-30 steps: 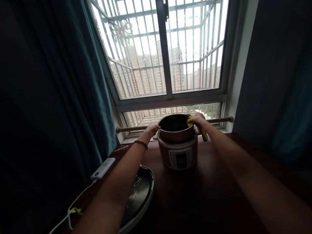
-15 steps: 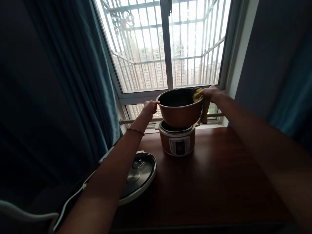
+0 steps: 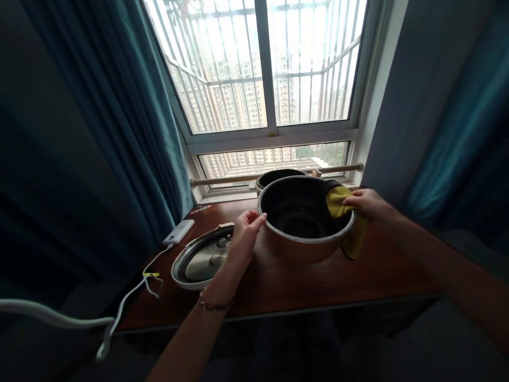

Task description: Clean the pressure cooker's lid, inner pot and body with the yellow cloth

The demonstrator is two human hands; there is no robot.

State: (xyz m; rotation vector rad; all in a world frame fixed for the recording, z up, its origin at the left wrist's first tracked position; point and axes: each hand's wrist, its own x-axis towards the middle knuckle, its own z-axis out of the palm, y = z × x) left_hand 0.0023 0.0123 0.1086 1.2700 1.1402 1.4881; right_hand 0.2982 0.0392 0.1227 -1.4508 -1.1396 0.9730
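A brown cooker inner pot with a dark inside is held tilted toward me, in front of the cooker base. My left hand pinches its left rim between thumb and fingers. On the right rim lies a yellow and black cloth, partly inside the pot and partly hanging outside. My right hand is closed on that cloth at the rim. Behind the pot, the cooker base is mostly hidden. A cooker lid lies with its metal inner side up, left of the pot, partly covered by my left hand.
The wooden table stands against a barred window. At its left edge lies a white power strip with a white cable. Blue curtains hang at the left and right. A rail crosses the lower window.
The inner pot has moved from above the cooker base toward me and slightly right, tilting so more of its inside shows. Both hands moved with it. The view has dipped downward.
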